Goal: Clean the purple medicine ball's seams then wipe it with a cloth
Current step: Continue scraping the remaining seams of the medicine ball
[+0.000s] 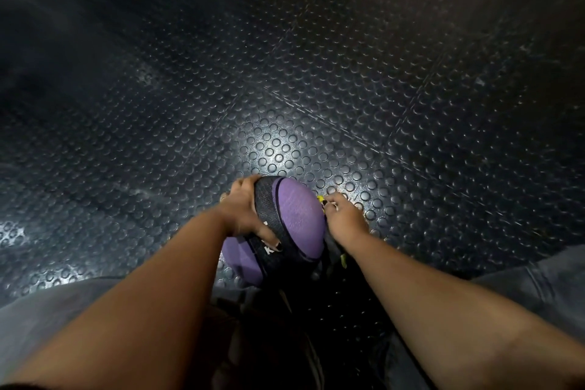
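The purple medicine ball [297, 215], with dark grey bands and dark seams, sits low in the middle of the view on the floor between my knees. My left hand [243, 212] grips its left side, fingers curled over the top and thumb across the grey band. My right hand [343, 215] is at the ball's right edge and pinches a small yellow-green tool [320, 199] against the seam there. A second bit of yellow-green [343, 259] shows below my right wrist; what it is cannot be made out.
Black rubber flooring with raised round studs [285, 88] spreads all around, with a bright glare patch just beyond the ball. My knees in grey trousers [538, 282] frame the lower corners.
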`<state>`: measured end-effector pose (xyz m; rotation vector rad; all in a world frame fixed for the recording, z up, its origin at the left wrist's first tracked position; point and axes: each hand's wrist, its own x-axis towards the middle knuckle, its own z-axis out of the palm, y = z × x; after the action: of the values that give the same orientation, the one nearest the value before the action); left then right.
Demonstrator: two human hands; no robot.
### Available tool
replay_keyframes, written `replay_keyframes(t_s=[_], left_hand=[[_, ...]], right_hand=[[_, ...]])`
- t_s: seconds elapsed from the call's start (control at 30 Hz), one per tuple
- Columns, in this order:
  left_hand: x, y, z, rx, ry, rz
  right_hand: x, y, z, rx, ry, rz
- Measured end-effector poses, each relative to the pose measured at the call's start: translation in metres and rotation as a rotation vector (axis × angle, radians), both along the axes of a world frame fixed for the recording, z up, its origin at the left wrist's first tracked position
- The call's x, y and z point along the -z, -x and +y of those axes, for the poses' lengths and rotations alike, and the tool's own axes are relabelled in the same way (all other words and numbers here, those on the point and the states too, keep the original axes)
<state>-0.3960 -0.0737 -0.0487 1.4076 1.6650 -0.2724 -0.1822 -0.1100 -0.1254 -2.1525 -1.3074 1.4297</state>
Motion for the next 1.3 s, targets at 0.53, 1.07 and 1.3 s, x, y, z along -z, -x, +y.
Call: replay_keyframes(t_s=[0.53, 1.07, 1.3], left_hand=[[-0.003, -0.005, -0.011, -0.349, 0.013, -0.002], [0.019, 0.006, -0.04, -0.857, -0.018, -0.144], [0.005, 0.003, -0.035, -0.88, 0.017, -0.126]], right_hand=[[-0.05, -0.013, -0.005, -0.124, -0.169, 0.292], [-0.054, 0.02, -0.025, -0.276, -0.45, 0.102], [-0.034, 0.028, -0.016, -0.132, -0.437, -0.077]])
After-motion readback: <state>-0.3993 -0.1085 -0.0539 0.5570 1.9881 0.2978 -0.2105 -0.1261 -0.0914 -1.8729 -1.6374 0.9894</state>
